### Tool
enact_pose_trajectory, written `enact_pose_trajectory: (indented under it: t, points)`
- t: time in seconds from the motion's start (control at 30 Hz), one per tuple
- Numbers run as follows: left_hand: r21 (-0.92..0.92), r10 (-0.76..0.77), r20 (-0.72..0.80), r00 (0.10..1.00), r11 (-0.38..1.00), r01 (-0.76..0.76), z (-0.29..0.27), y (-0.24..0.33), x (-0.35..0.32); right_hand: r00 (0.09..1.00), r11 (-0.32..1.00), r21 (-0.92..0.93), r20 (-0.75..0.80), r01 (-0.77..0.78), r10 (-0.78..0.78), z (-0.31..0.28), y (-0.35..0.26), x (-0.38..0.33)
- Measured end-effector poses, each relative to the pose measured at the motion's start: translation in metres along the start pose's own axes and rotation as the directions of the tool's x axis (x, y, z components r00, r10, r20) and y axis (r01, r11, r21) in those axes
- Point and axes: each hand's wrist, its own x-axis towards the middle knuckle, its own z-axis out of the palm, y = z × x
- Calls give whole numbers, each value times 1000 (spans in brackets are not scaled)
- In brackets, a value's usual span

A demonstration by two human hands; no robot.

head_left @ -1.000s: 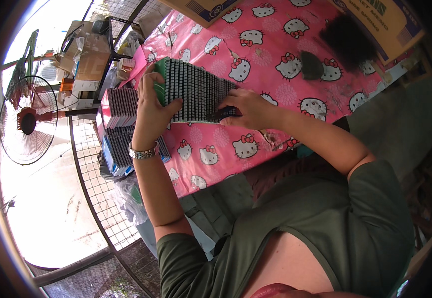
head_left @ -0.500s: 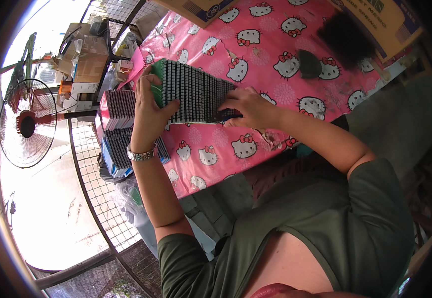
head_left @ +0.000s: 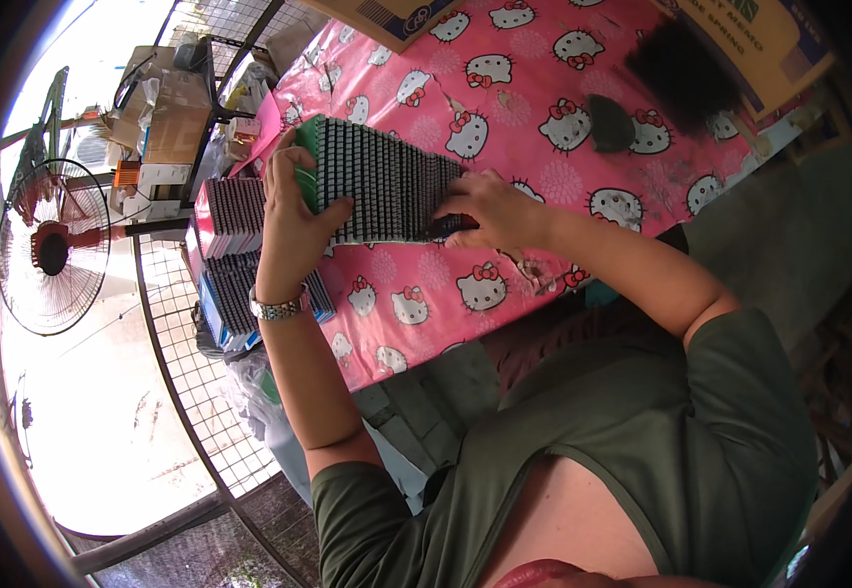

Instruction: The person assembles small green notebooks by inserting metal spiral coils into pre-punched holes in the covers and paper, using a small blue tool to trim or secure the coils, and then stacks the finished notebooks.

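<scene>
A long row of dark combs [head_left: 387, 191] lies on the pink table [head_left: 504, 108]. Left hand [head_left: 293, 211] clasps its green-edged end; right hand [head_left: 489, 206] presses the other. Finished-looking stacks [head_left: 235, 216] sit beside; loose dark pieces [head_left: 681, 69] remain unpacked.

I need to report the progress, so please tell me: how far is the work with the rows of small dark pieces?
Looks done: three full stacks, pink, dark and blue, sit at the table's left edge. In hand: the left hand and right hand press a green-edged row together from both ends. Possibly left: dark piles on the pink cloth.
</scene>
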Motion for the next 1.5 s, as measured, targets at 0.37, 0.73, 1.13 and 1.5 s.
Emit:
enact_pose_trajectory:
  t: [0.37, 0.73, 1.13, 1.5]
  points:
    - [1, -36, 37, 999, 999, 36, -1, 2, 0, 989, 988, 118, 120, -97, 83, -3, 7, -1]
    - [2, -24, 42, 999, 1000, 24, -2, 3, 0, 994, 984, 167, 100, -66, 49, 3, 16, -5]
    - [21, -9, 34, 999, 1000, 8, -1, -2, -1, 957, 950, 223, 238, -220, 166, 5, 18, -7]
    - [-39, -39, -4, 999, 999, 39, -1, -5, -2, 816, 838, 272, 494, -472, 299, 13, 21, -3]
